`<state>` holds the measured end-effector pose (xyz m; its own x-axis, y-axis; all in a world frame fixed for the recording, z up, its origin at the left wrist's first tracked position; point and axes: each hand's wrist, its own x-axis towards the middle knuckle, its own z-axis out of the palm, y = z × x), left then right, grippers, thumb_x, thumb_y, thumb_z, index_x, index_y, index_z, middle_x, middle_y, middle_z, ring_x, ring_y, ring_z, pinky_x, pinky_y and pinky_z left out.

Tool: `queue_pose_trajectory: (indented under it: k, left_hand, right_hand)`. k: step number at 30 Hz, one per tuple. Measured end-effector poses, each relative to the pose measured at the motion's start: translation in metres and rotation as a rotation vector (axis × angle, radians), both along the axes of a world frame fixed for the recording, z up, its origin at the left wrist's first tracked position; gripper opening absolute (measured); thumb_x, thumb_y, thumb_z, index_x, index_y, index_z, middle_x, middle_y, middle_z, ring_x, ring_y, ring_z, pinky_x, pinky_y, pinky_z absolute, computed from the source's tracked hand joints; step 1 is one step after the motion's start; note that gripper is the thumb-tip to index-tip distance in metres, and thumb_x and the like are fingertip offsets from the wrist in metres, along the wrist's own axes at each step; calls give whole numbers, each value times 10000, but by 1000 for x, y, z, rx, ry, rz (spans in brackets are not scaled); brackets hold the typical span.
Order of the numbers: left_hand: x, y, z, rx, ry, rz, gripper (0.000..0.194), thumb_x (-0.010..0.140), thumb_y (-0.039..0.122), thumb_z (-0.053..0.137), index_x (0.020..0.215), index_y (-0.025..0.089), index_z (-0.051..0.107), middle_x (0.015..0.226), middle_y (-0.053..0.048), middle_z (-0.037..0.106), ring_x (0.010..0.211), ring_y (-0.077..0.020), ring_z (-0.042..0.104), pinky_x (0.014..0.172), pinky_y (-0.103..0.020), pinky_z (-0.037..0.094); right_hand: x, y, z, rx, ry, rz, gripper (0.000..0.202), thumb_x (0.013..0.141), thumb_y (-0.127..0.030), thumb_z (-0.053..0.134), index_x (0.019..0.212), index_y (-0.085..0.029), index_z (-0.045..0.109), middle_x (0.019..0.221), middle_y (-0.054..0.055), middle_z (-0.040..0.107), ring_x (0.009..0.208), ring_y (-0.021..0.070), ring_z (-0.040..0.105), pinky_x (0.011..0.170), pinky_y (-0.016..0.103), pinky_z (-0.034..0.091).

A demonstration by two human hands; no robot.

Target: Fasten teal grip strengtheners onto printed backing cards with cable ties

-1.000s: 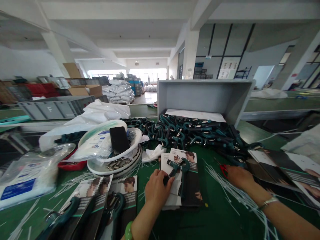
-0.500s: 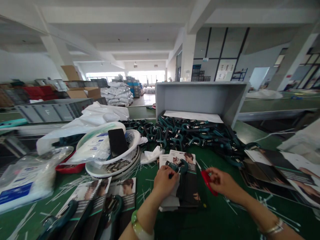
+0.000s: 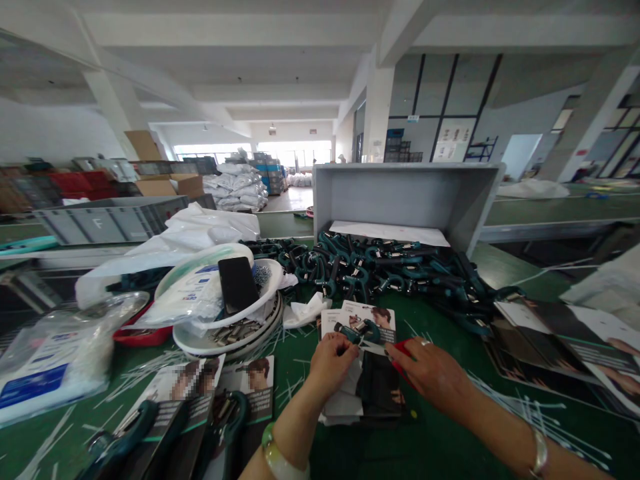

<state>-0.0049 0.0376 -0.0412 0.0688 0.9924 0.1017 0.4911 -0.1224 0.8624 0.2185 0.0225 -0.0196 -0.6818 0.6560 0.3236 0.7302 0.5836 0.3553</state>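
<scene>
In front of me a dark green tube cutter [image 3: 369,331] lies on a printed backing card [image 3: 384,340], on top of a small stack. My left hand [image 3: 334,363] is closed in a pinch at the cutter's near left side. A thin white cable tie seems to be between its fingertips, though they mostly hide it. My right hand [image 3: 425,367] is closed round the red handles of a pair of scissors [image 3: 400,359]. Their blades point left across the card, and the tips are close to my left fingertips.
Many tube cutters [image 3: 350,267] are heaped behind the card, before a tipped grey bin [image 3: 400,193]. Carded cutters [image 3: 235,420] lie at front left, near a bowl of metal parts [image 3: 225,343] and a phone [image 3: 237,285]. Stacked cards [image 3: 545,340] lie right. Loose cable ties [image 3: 545,413] are scattered about.
My right hand has moved left with the scissors, bringing the blades over the card to my left fingertips. My left hand stays nearly in place at the tube cutter.
</scene>
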Motion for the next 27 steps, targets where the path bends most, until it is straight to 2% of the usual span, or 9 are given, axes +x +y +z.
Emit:
queue_pose_trajectory:
  k: [8, 16, 23, 27]
  left_hand:
    - [1, -4, 1, 64, 7, 6, 185, 760, 320, 564, 658, 185, 640, 887, -35, 551, 906, -161, 517, 813, -263, 382]
    - [3, -5, 1, 56, 32, 15, 177, 759, 329, 575, 668, 193, 642, 890, -27, 538, 892, -157, 514, 813, -264, 381]
    - [2, -3, -1, 41, -31, 15, 221, 762, 325, 557, 606, 173, 590, 814, -19, 541, 853, -151, 512, 777, -253, 388]
    - [3, -1, -3, 34, -102, 90, 209, 744, 302, 558, 581, 172, 556, 745, -10, 554, 796, -151, 525, 728, -249, 400]
  right_hand:
    - [-24, 6, -3, -3, -27, -61, 394, 796, -141, 554, 1185, -201, 568, 820, 105, 632, 753, 221, 599, 590, 288, 470]
    - [-33, 9, 6, -90, -98, -109, 392, 816, -161, 521, 1205, -199, 545, 869, 127, 642, 798, 235, 600, 596, 283, 456]
    - [-28, 17, 5, -107, -79, -18, 356, 810, -167, 514, 1162, -169, 567, 851, 127, 645, 785, 223, 601, 604, 274, 447]
    - [-23, 18, 1, -151, -64, 7, 370, 799, -124, 492, 1158, -163, 570, 853, 117, 665, 743, 197, 616, 620, 262, 450]
